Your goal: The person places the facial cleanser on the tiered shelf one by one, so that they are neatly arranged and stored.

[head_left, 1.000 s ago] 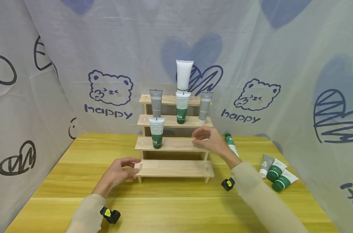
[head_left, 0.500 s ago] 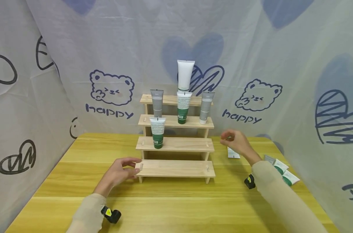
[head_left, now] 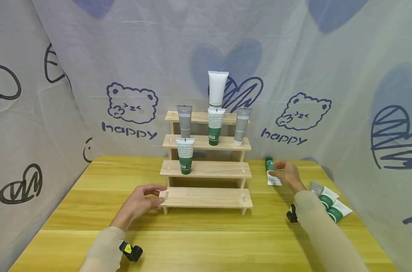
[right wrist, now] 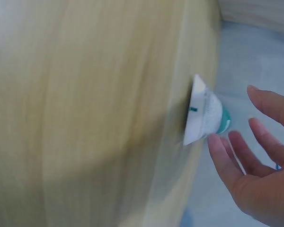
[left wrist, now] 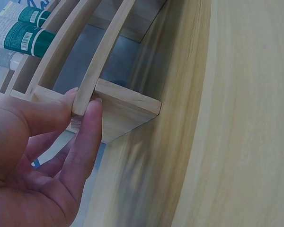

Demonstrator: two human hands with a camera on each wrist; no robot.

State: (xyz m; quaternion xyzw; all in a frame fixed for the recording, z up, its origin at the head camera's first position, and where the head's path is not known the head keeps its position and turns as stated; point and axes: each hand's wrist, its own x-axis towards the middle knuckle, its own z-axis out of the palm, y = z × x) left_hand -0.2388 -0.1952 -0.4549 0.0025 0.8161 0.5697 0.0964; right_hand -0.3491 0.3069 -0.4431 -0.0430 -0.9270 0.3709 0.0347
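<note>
A four-step wooden display stand (head_left: pixel 206 197) stands mid-table. My left hand (head_left: pixel 139 202) pinches the left end of its lowest shelf board (left wrist: pixel 106 52) between thumb and finger. Right of the stand, a green-and-white squeeze tube (head_left: pixel 270 165) lies flat, crimped end towards me. Over its white part is my right hand (head_left: pixel 288 175), fingertips right at the tube's side. The right wrist view shows that hand's fingers spread and relaxed, with the tube (right wrist: pixel 209 113) just beyond the fingertips. Upright on the stand are a green-and-white tube (head_left: pixel 185 155) and several others.
On the upper steps stand a tall white tube (head_left: pixel 217 88), two grey tubes (head_left: pixel 241 126) and another green-and-white tube (head_left: pixel 215 124). Further right, a grey tube (head_left: pixel 315 188) and two green-and-white tubes (head_left: pixel 340 209) lie together, partly behind the right sleeve. A printed curtain (head_left: pixel 131 56) hangs behind the table.
My right hand has moved from beside the stand's second step rightward to the tube lying on the table. The left hand has kept its grip on the shelf end.
</note>
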